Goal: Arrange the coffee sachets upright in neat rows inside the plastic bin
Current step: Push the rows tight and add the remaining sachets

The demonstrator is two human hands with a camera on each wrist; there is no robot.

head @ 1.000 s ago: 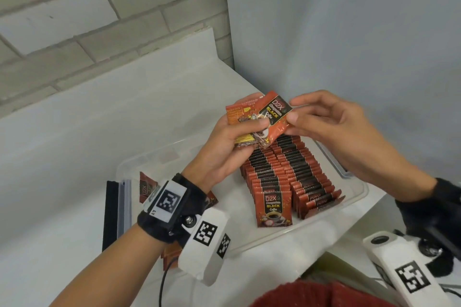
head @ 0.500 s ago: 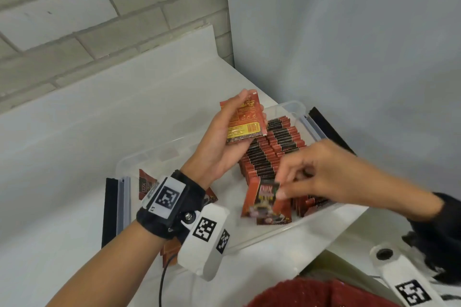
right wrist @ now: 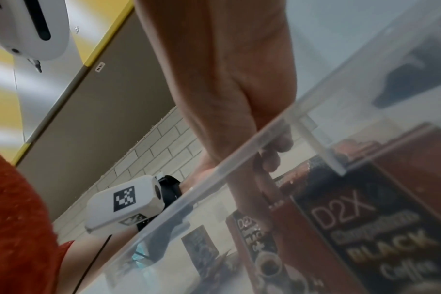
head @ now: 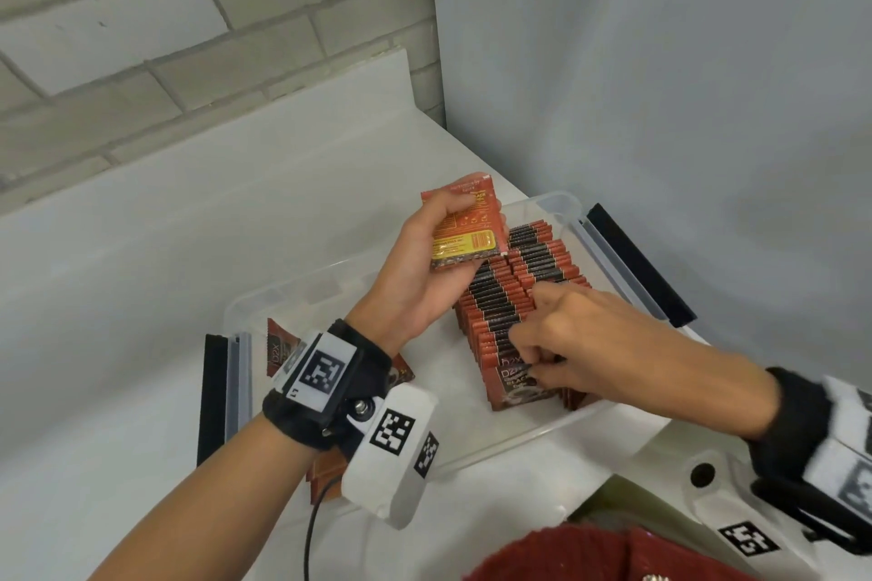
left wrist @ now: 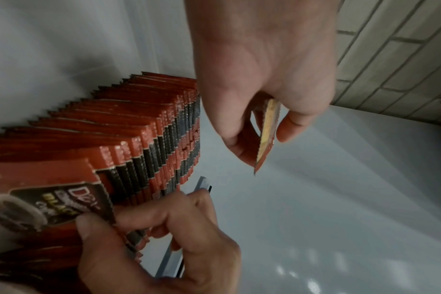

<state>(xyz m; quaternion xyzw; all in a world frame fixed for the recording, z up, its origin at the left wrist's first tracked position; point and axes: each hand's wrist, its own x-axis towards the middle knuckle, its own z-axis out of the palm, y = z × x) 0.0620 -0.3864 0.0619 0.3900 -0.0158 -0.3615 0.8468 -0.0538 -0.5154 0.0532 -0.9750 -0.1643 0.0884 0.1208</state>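
A clear plastic bin (head: pixel 514 436) sits on the white counter. It holds two rows of upright red-and-black coffee sachets (head: pixel 519 293), which also fill the left of the left wrist view (left wrist: pixel 139 123). My left hand (head: pixel 420 278) is raised over the bin and grips a small stack of sachets (head: pixel 465 226), seen edge-on between thumb and fingers (left wrist: pixel 267 135). My right hand (head: pixel 566 344) is down in the bin at the near end of the rows. Its thumb and curled fingers pinch the front sachet (head: pixel 514 384), whose face shows through the bin wall (right wrist: pixel 365 228).
A few loose sachets (head: pixel 278 347) lie in the bin's left part, partly behind my left wrist. Black latch bars stand at the bin's left end (head: pixel 212 392) and far right end (head: pixel 641 269). A brick wall runs behind, a grey wall on the right.
My right hand took one sachet from the stack in my left hand and carried it down to the near end of the rows. The left hand stays raised with its stack.
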